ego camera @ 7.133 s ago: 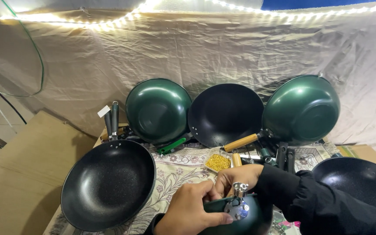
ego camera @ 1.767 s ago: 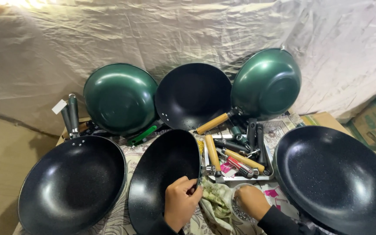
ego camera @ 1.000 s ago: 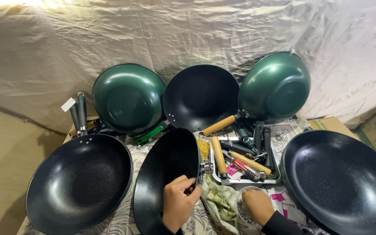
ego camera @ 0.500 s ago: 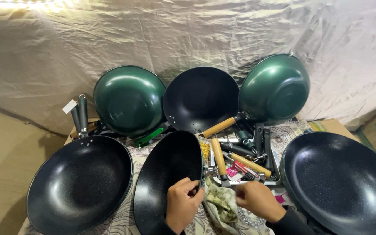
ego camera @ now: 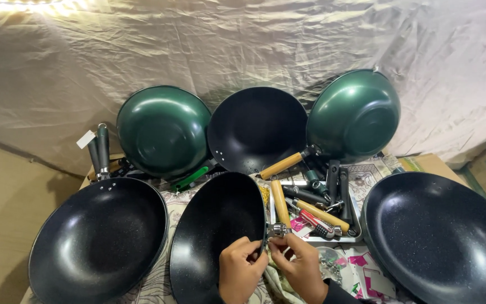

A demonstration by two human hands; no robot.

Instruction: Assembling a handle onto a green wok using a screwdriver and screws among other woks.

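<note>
Head view: both hands' fingers (ego camera: 265, 247) pinched on metal handle bracket (ego camera: 278, 229) at black pan's (ego camera: 215, 236) rim.

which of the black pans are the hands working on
The middle black pan, tilted up on edge; both hands, left hand and right hand, meet at its rim fitting. The other front pans lie untouched.

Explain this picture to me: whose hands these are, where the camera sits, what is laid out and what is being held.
The camera sits on a person's head and looks down, so both bare hands are that person's own. The left hand steadies the rim of a tilted black pan. The right hand pinches a small metal fitting at that rim. Two more black pans lie flat, left and right. Three pans lean on the cloth behind: two green, one black. A tray holds loose handles.
</note>
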